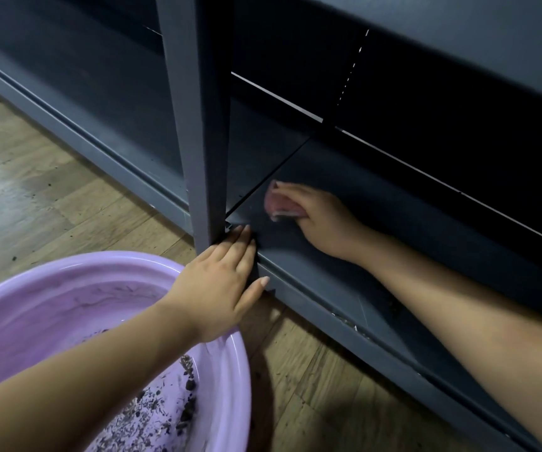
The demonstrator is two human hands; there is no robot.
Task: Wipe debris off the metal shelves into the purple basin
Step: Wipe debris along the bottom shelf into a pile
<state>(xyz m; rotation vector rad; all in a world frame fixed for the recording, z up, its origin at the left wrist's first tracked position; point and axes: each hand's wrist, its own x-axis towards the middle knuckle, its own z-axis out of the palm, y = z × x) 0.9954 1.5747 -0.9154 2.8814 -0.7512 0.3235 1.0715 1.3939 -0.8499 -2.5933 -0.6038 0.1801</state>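
Note:
The dark grey metal shelf (344, 256) runs low along the right, just above the floor. My right hand (315, 216) reaches into it and grips a small pink cloth (279, 203) against the shelf surface near the left inner corner. My left hand (220, 285) lies flat with straight fingers on the shelf's front left corner, beside the upright post (198, 125). The purple basin (106, 321) stands on the floor at the lower left, under my left forearm, with dark crumbs and grit (165, 409) lying in its bottom.
Wood-pattern floor (51, 197) stretches to the left and under the shelf front. A second shelf bay (100, 76) continues left of the post. A higher shelf board (458, 27) overhangs the top right. Small specks lie along the shelf's front lip (348, 321).

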